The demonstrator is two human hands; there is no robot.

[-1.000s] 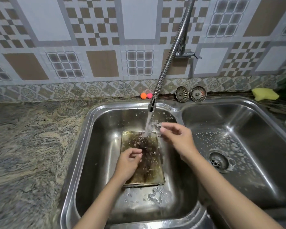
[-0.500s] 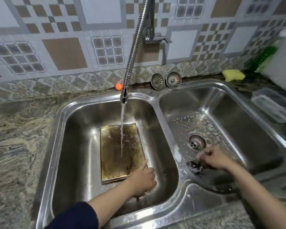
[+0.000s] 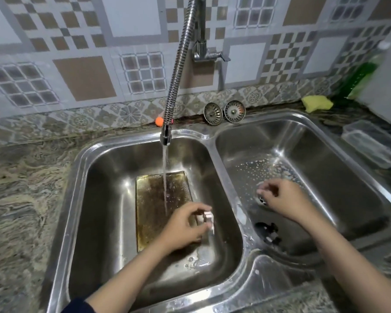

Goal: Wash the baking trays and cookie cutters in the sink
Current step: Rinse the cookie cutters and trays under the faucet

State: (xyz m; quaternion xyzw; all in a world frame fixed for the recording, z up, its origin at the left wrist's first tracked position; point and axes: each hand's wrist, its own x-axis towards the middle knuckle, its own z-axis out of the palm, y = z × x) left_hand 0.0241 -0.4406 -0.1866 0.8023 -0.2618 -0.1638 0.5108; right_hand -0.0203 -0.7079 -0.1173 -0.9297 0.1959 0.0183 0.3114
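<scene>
Head view: left hand (image 3: 185,227) fingers curl round a small shiny metal cutter (image 3: 207,219), pinching it above the near right corner of the tray (image 3: 154,213). Right hand (image 3: 280,198) hangs over the drain (image 3: 262,199) with fingers loosely bent and holding nothing. A second cutter (image 3: 268,232), dark and star-like, lies on the basin floor just nearer than that hand.

Sink (image 3: 212,141) is the landmark: a double basin of smooth, reflective steel with rounded corners. Its left basin holds the tray, a flat rectangle with a brown, stained, wet surface, lying on the floor. Water (image 3: 165,177) falls onto the tray from a ribbed flexible faucet (image 3: 178,64). Its right basin holds the drain, the dark cutter and a scatter of white foam spots.

Behind the sink's divider two round metal strainers (image 3: 224,111) lean against the tiled wall, and an orange ball (image 3: 159,121) sits left of them. A yellow sponge (image 3: 316,102) and a clear plastic box (image 3: 370,145) lie right of the sink on veined stone counter (image 3: 20,199).
</scene>
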